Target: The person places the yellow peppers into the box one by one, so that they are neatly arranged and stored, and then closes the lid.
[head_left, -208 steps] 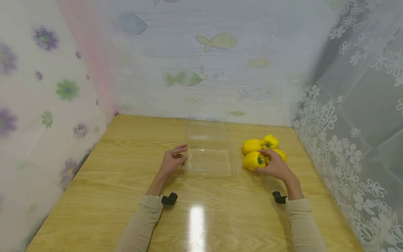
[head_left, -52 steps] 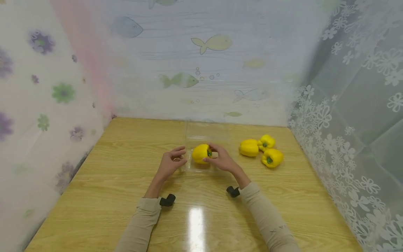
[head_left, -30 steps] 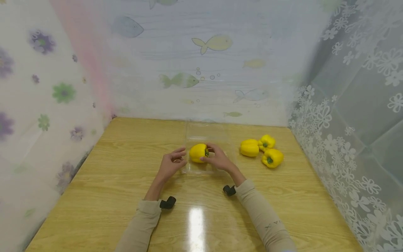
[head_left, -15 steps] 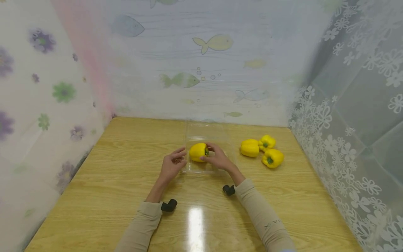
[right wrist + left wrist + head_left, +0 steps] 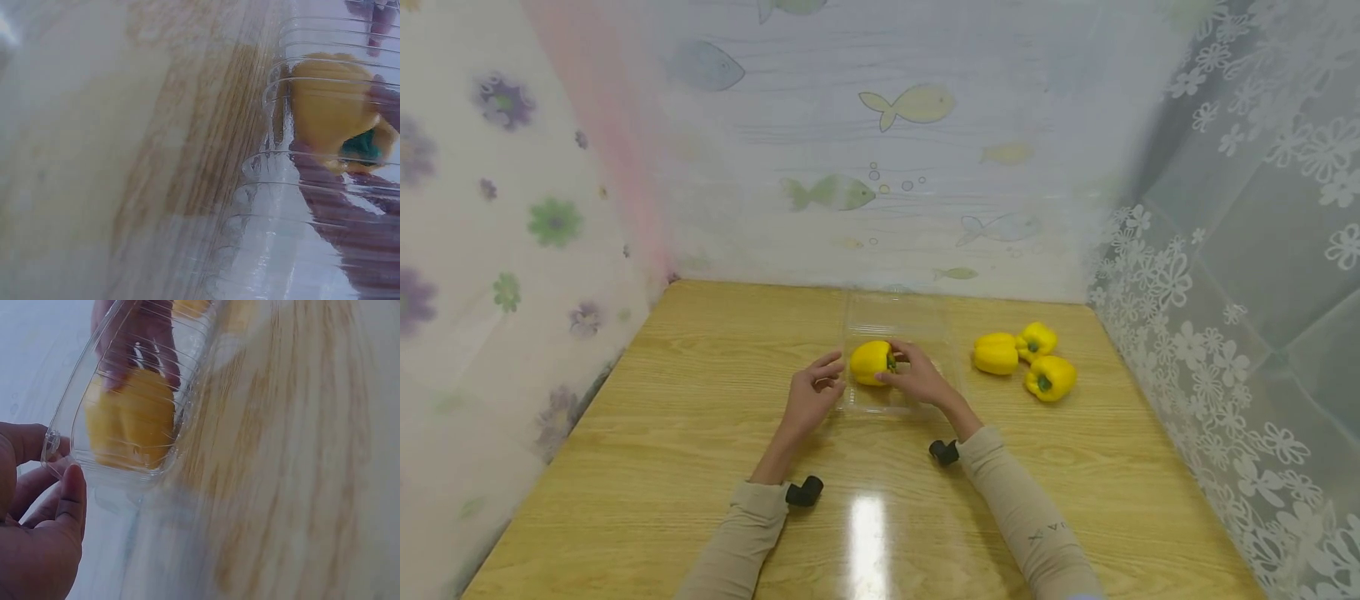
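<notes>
A yellow bell pepper lies inside the left part of a clear plastic clamshell container, its green stem turned to the right. My right hand grips it at the stem end, thumb near and fingers on the far side. Through the ribbed wall, the right wrist view shows that pepper and its stem. My left hand is at the container's left edge. In the left wrist view, thumb and fingers of the left hand pinch the corner of the container's rim.
To the right of the container sit three more yellow peppers: one on the left, one at the back and one nearer. The wooden table ends against a fish-patterned curtain. Flowered curtains stand at both sides.
The right hand has carried one pepper from the group on the right into the container, then shifted it slightly left. Over the last second both hands have barely moved; the left stays at the rim.
</notes>
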`<move>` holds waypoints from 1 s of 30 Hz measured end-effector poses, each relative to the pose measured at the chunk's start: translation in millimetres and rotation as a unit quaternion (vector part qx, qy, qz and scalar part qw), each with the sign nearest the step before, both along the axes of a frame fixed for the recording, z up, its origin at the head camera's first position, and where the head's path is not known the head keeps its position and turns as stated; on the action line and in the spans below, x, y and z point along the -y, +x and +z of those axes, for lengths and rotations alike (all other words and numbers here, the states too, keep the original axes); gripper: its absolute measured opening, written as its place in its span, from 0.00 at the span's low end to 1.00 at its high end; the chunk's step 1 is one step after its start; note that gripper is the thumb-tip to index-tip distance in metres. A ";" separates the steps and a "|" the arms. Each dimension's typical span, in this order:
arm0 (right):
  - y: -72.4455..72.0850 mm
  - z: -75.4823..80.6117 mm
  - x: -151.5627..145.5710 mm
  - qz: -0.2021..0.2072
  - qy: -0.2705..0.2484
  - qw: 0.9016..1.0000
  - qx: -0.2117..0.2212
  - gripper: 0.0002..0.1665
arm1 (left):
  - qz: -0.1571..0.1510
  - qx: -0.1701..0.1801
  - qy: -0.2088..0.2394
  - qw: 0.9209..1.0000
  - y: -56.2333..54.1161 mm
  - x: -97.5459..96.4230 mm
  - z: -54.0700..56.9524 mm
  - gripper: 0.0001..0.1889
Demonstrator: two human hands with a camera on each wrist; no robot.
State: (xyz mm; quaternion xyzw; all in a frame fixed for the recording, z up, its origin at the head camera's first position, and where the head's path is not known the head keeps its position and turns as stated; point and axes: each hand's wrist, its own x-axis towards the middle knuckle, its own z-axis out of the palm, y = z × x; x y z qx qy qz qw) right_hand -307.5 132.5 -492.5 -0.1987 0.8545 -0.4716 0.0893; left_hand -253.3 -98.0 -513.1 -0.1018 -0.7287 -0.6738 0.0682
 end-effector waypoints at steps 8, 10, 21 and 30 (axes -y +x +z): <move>-2.8 -0.8 0.9 0.004 -0.018 1.000 0.010 0.44 | -0.009 0.013 0.012 1.000 -1.1 3.1 -1.4 0.17; -3.7 -0.7 1.3 0.006 -0.026 1.000 0.011 0.44 | -0.008 0.016 0.008 1.000 -1.1 3.3 -0.9 0.17; -6.4 -3.0 4.0 -0.010 -0.047 0.999 -0.006 0.41 | -0.009 0.028 0.009 1.000 -0.7 4.7 -0.4 0.18; -6.3 -3.4 4.9 -0.024 -0.052 0.998 -0.006 0.39 | -0.013 0.030 0.011 0.999 -0.4 5.4 -0.1 0.18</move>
